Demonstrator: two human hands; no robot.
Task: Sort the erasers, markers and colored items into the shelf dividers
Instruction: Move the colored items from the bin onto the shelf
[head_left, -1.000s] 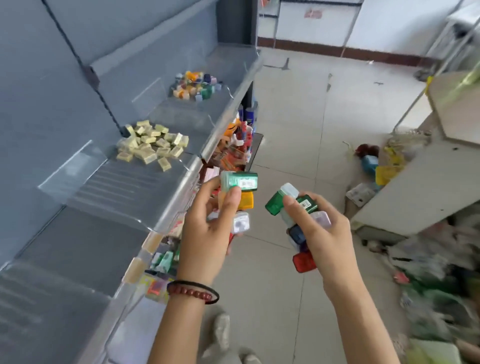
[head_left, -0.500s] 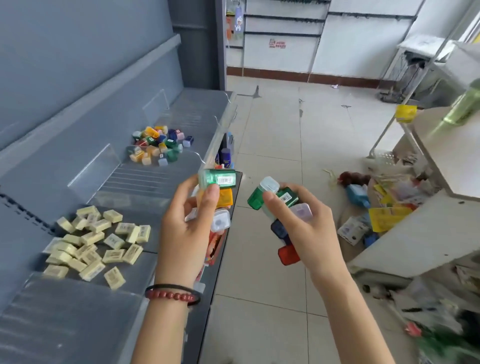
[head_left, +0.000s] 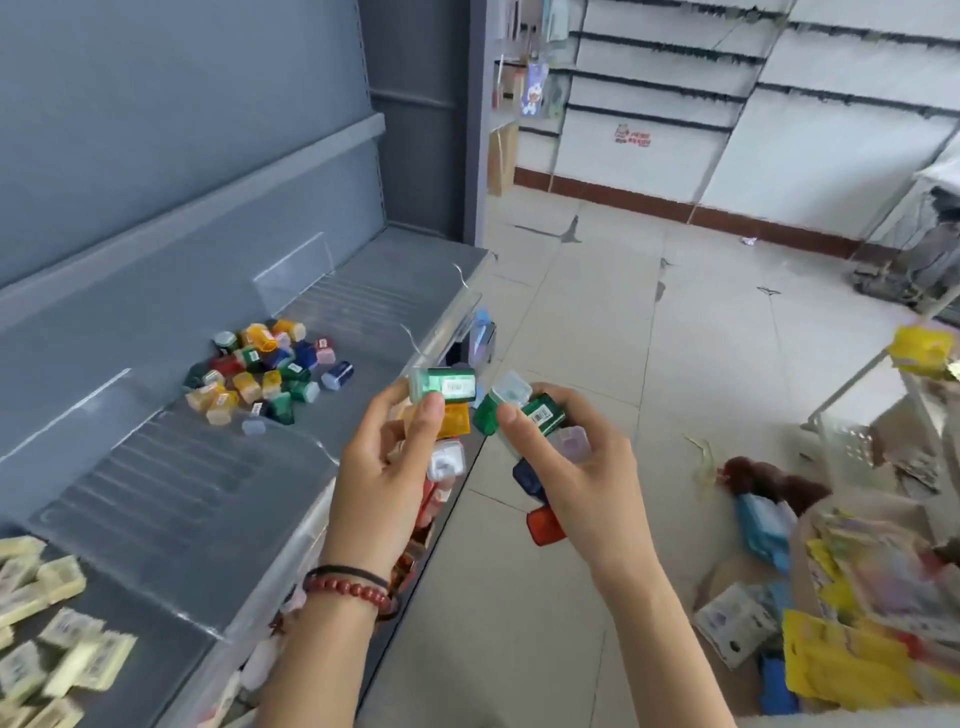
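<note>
Left hand (head_left: 384, 467) and right hand (head_left: 576, 467), each gripping several colored items (head_left: 444, 384): release low onto the matching pile (head_left: 265, 374) between the dividers (head_left: 293, 267).

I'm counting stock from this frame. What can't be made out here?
Head view only:
Colored cases in the left hand and right hand: fingers cover some, so no count.
Label on the left hand's green case: too blurred to read.
Cream erasers: pile cut off by the left and bottom edges.
</note>
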